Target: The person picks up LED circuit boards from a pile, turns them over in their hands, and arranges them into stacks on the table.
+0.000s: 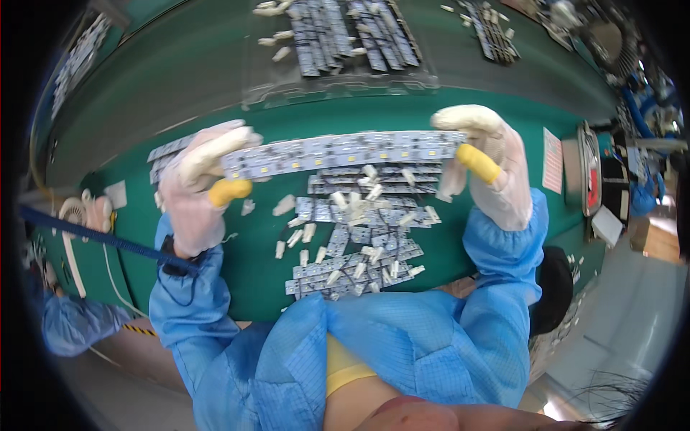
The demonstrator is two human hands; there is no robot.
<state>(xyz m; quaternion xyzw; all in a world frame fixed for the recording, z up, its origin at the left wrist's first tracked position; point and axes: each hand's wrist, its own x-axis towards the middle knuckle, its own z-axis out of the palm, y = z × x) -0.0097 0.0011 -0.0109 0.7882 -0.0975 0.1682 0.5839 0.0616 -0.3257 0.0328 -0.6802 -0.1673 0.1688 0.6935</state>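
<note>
My left hand (203, 167) and my right hand (490, 159), both in white gloves with yellow thumb covers, grip opposite ends of an LED circuit board strip (341, 153). Held level above the green mat (262, 269), the strip shows small yellow LEDs facing me. Both thumbs press its lower edge; the other fingers curl behind and over it. Below lies a loose pile of LED strips (392, 215) with dark wires and white plug connectors (352, 205). More strips (167, 149) lie partly hidden behind my left hand.
Beyond the mat, a clear plastic tray (338, 92) holds stacked strips. Further strips (492, 36) lie at the far right. A blue cord (100, 237) runs to a black band on my left wrist. A small fan (74, 210) and another person's blue sleeve (79, 323) are at left.
</note>
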